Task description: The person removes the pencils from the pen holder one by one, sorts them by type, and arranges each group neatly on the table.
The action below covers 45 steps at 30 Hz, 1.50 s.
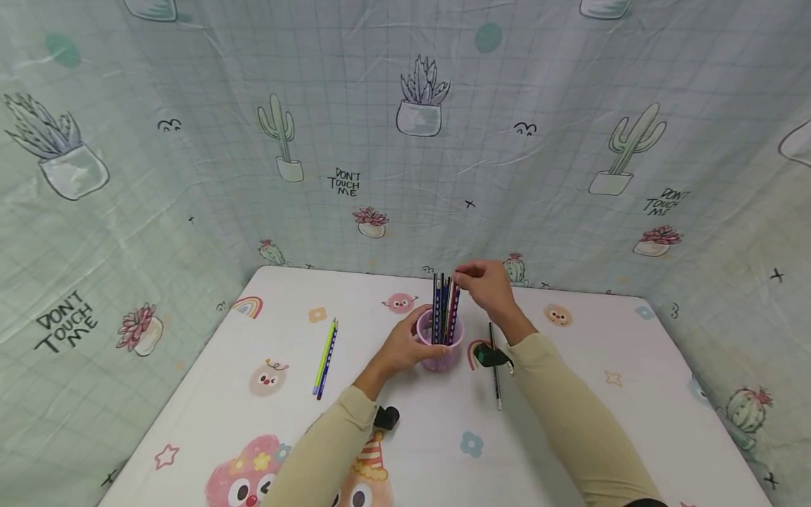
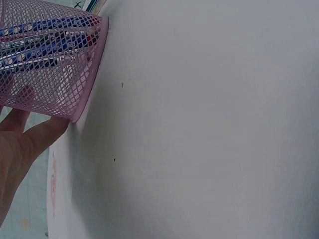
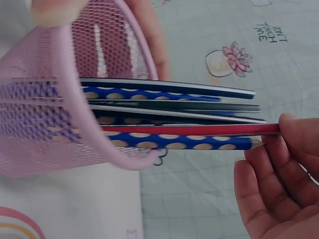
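My left hand (image 1: 400,343) holds a pink mesh pencil cup (image 1: 441,363) that stands on the table, with fingers and thumb around its side near the rim. Several pencils lean inside: blue ones with pale dots (image 3: 169,142), dark ones (image 3: 174,87) and a red pencil (image 3: 199,130). With thumb and finger, my right hand (image 1: 486,283) pinches the upper end of the red pencil, whose lower part is still within the cup. In the left wrist view, the pencils show through the cup's mesh wall (image 2: 55,94).
Left of the cup, a lime-green pencil (image 1: 324,358) and a blue dotted pencil (image 1: 327,360) lie side by side. A black pencil (image 1: 497,384) lies at the right, partly under the right wrist's camera (image 1: 489,355). A patterned curtain (image 1: 405,176) hangs behind the white table (image 1: 431,436).
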Motion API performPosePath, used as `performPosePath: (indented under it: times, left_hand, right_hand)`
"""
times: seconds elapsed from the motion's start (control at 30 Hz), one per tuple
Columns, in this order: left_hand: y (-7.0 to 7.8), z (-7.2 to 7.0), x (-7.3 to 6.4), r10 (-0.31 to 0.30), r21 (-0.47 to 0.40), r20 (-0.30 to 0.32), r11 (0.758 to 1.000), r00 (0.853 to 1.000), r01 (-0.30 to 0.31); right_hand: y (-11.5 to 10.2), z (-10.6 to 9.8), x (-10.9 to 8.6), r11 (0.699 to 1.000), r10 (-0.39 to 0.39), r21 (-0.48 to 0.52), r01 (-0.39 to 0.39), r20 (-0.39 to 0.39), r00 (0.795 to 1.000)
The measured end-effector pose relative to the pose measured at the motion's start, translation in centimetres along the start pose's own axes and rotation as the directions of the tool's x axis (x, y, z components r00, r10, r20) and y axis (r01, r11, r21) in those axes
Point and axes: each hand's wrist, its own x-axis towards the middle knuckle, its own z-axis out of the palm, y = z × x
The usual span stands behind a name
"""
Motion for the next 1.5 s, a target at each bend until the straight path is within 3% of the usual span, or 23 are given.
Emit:
performPosePath:
  times: [0.3,0.63,0.87,1.17,1.5]
  left_hand:
    - [-0.1,0.2,0.0,-0.010,0.003,-0.003,1.000,1.000,0.010]
    - [-0.2,0.3,0.1,-0.010,0.000,0.000,1.000,1.000,0.010]
    - [-0.3,0.3,0.0,-0.008,-0.005,0.002,1.000,1.000,0.008]
    - [-0.5,0.1,0.1,-0.007,0.007,0.006,1.000,1.000,0.007]
    - [0.0,0.4,-0.2,-0.018,-0.032,-0.015,0.999,1.000,0.018]
  right_hand:
    - [-2.2,-1.9,0.5,0.995,-0.030,0.097,0.035,-0.055,0.998]
    - [-4.7,-4.2,0.9,0.966,-0.108,0.226,0.128,-0.099,0.989]
    - [-5.6,-5.4,0.9,0.950,-0.104,0.278,0.142,-0.147,0.984]
    - [-5.3,-6.6,0.7,0.961,-0.052,0.259,0.094,-0.163,0.985]
    - [-3.6,-7.3,0.4,0.989,0.061,0.141,-0.045,-0.114,0.992]
